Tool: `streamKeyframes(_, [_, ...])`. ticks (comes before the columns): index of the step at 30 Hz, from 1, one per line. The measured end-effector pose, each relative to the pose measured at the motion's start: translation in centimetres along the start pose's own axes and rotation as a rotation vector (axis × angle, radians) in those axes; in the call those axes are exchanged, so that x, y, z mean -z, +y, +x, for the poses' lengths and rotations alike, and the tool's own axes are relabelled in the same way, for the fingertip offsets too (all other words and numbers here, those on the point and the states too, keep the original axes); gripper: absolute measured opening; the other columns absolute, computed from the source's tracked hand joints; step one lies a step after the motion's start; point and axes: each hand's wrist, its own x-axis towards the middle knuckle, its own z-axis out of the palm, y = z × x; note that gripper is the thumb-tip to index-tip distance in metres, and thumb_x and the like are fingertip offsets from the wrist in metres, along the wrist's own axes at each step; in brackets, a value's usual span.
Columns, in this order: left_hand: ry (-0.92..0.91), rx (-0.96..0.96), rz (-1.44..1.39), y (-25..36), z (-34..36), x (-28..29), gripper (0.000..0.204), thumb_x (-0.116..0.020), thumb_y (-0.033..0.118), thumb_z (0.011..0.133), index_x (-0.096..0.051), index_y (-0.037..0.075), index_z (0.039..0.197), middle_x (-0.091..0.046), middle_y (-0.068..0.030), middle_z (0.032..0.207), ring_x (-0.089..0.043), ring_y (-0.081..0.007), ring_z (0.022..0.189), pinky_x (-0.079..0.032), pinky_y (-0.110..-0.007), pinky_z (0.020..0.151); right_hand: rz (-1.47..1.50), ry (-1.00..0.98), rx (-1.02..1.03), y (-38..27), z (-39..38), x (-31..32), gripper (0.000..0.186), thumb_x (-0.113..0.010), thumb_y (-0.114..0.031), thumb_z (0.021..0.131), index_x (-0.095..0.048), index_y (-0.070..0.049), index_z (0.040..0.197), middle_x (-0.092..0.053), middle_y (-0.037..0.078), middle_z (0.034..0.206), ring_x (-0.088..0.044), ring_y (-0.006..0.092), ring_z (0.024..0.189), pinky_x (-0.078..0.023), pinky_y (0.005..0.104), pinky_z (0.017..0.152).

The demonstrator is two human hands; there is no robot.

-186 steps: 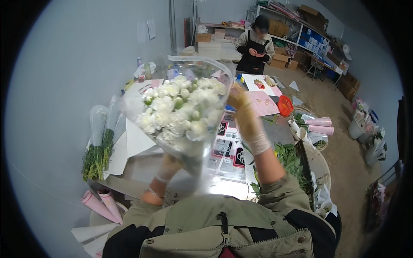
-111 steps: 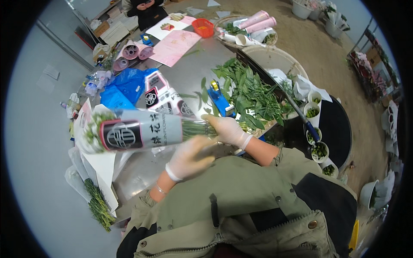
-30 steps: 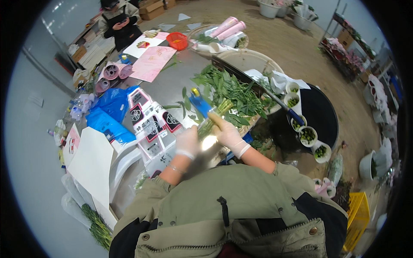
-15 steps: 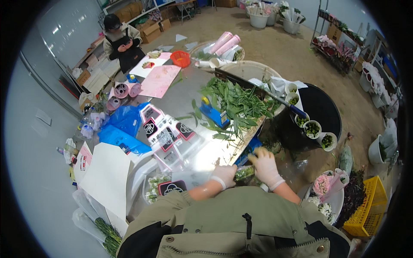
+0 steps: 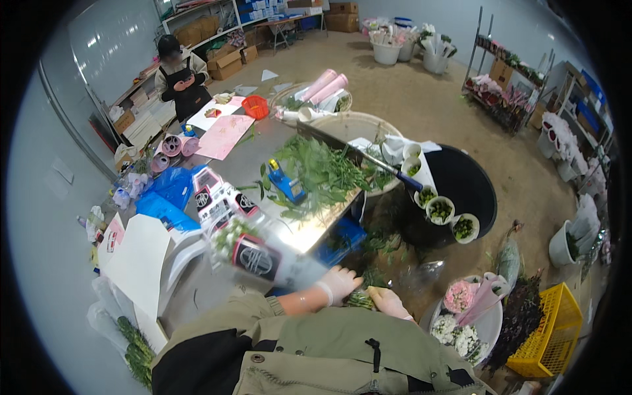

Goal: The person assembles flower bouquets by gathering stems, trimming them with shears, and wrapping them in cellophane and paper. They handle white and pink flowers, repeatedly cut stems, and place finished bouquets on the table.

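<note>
At the far left, wrapped greenery (image 5: 135, 345) is leaning beside the bench (image 5: 266, 150), where a white board (image 5: 139, 253) is lying near a blue bag (image 5: 163, 212). Behind these, pink rolls (image 5: 172, 146) are sitting in a cluster, and a co-worker (image 5: 187, 95) is standing past the far end, both hands around a small dark object. Printed sleeves (image 5: 209, 205) are lying on the metal top. Just in front, the white bouquet (image 5: 255, 259) is slanting in its clear sleeve over the bench's near edge, blooms leftward, stems (image 5: 360, 299) rightward beyond the edge. A blue tape dispenser (image 5: 285, 184) is standing beside loose leaves (image 5: 320, 166).

The gloved left hand (image 5: 340, 284) is curling its fingers closed around the bouquet's stem end. Just beside it, the right hand (image 5: 390, 303) is touching the stems, its fingers bent; how tightly they are closing, I cannot tell. Farther right, white cones (image 5: 426, 176) are lining a black tub (image 5: 477, 181), a basin (image 5: 492, 322) is holding pink and white flowers, and a yellow crate (image 5: 556, 332) is sitting on the floor.
</note>
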Motion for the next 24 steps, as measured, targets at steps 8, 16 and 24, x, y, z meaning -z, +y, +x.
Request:
streamKeyframes(8, [0.089, 0.232, -0.859, 6.3, -1.3, -8.6, 0.018, -0.053, 0.023, 0.093, -0.064, 0.008, 0.095, -0.065, -0.0096, 0.093, -0.063, -0.0274, 0.085, -0.049, -0.038, 0.076, 0.041, 0.559, 0.112, 9.4, -8.6, 5.1, 0.027, -0.05, -0.028, 0.098, -0.064, -0.017, 0.118, -0.066, 0.015, 0.07, -0.066, 0.0327, 0.064, -0.05, 0.0425, 0.058])
streamKeyframes(16, [0.109, 0.517, -2.034, 5.3, 9.1, -11.6, 0.022, -0.049, 0.023, 0.095, -0.065, 0.012, 0.107, -0.067, -0.0058, 0.101, -0.064, -0.0209, 0.096, -0.05, -0.033, 0.081, 0.232, 0.559, 0.097, 16.9, -18.2, 8.6, 0.058, -0.046, -0.01, 0.093, -0.032, -0.01, 0.149, -0.064, 0.015, 0.083, -0.062, 0.0284, 0.072, -0.049, 0.0372, 0.069])
streamKeyframes(24, [-0.224, 0.368, -1.731, 10.6, 8.9, -12.5, 0.023, -0.05, 0.019, 0.096, -0.062, 0.01, 0.114, -0.066, -0.0064, 0.106, -0.063, -0.0201, 0.099, -0.05, -0.032, 0.083, 0.601, 0.31, 0.306, 12.2, -20.5, 12.7, 0.108, -0.074, -0.017, 0.077, -0.001, -0.007, 0.155, -0.023, 0.024, 0.155, -0.023, 0.0318, 0.146, -0.018, 0.0396, 0.117])
